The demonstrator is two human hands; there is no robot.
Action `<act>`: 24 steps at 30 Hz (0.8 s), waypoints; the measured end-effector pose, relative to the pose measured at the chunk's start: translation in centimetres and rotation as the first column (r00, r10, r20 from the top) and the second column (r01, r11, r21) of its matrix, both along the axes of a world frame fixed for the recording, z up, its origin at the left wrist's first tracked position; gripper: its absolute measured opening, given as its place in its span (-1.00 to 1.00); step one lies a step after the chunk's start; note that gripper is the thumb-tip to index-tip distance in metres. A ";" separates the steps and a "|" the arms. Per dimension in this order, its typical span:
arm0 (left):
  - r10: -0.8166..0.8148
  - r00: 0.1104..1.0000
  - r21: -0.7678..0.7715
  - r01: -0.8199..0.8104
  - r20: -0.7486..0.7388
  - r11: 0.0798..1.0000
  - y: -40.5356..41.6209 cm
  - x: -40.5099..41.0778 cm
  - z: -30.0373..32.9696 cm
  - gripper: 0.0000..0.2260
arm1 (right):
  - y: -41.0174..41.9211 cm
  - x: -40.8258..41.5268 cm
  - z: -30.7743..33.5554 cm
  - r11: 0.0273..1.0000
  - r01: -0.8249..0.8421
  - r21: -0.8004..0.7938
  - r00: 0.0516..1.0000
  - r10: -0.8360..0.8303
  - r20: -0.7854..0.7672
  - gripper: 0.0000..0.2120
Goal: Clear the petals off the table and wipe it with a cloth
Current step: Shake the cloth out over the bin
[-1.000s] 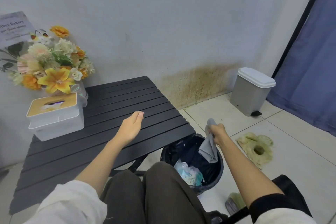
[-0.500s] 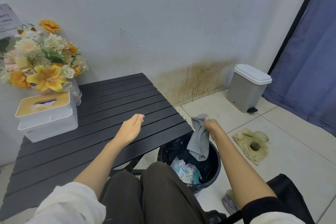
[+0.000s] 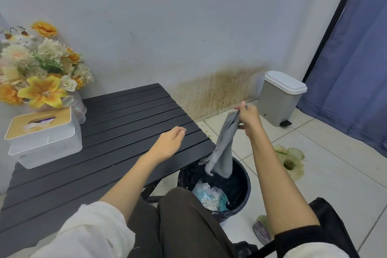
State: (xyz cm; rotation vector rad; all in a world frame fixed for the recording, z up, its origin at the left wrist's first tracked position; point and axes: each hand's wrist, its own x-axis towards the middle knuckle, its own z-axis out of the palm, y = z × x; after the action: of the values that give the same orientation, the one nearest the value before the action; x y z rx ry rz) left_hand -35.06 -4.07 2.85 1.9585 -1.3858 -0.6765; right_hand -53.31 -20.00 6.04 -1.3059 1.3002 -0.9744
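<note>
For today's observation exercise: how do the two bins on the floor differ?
The black bin is round, open-topped and lined, with rubbish showing inside. The grey pedal bin is boxy, and its white lid is shut. The black bin stands beside the table; the grey one stands against the wall. Both stand upright.

Left hand [image 3: 168,144] loosely curled, right hand [image 3: 249,115] raised, fingers pinched

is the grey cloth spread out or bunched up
Bunched. The right hand pinches the grey cloth at its top, and it hangs in a narrow crumpled strip, its lower end over the black bin.
</note>
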 end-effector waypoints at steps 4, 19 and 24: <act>-0.141 0.988 -0.006 0.141 0.063 0.990 -2.6 -3.1 1.2 -0.65 | -0.1 0.6 3.6 0.986 -0.072 -0.151 0.995 0.082 0.059 -0.67; 0.013 0.994 -0.079 -0.004 0.106 0.997 -7.7 -8.6 1.0 -0.60 | -0.5 -0.6 7.2 0.940 -0.163 -0.300 0.942 0.239 0.236 -0.68; 0.147 0.987 -0.245 -0.128 0.062 0.961 -6.6 -2.7 5.8 -0.72 | -0.6 -1.0 8.5 0.960 -0.154 -0.234 0.861 0.247 0.445 -0.81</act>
State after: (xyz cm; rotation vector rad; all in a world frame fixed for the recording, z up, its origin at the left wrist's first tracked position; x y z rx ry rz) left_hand -37.76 -10.67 8.68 1.8831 -1.2978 -0.3512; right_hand -54.33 -20.57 14.49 -1.2166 0.6930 -1.1972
